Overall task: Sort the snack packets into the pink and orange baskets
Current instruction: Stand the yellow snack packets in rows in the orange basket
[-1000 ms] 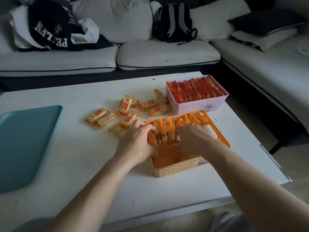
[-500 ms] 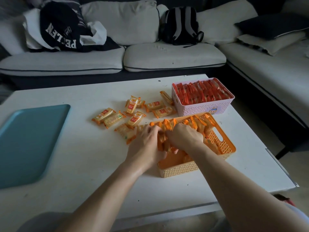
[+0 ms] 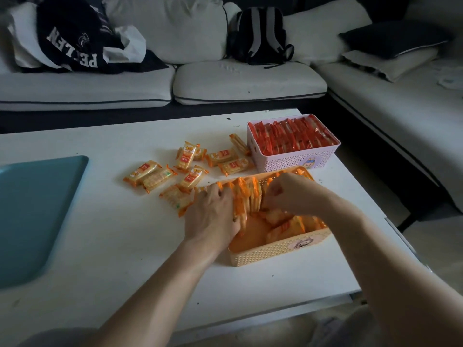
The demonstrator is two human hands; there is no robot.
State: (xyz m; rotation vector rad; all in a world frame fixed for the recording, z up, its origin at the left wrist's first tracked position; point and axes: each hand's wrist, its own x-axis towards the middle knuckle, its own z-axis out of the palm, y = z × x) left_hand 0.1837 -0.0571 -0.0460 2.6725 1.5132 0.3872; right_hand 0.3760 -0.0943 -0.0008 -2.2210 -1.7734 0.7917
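We press our left hand (image 3: 213, 216) and right hand (image 3: 288, 194), fingers curled, against upright packets (image 3: 246, 196) in the orange basket (image 3: 275, 251); packet print is unreadable, while the dark garment (image 3: 72, 38) shows "PE LEN".

On the dark garment (image 3: 72, 38) in the upper left of the frame, lying on the sofa, I read big white letters upside down, something like "PE LEN". On one yellow packet (image 3: 186, 155) standing on the table, in the middle of the frame, there is small red print that looks like "151", but I am not sure of it. The other packets have red labels too blurred to read, and the stickers on my pink basket (image 3: 295, 160) and orange basket (image 3: 275, 251) show only cartoon pictures.
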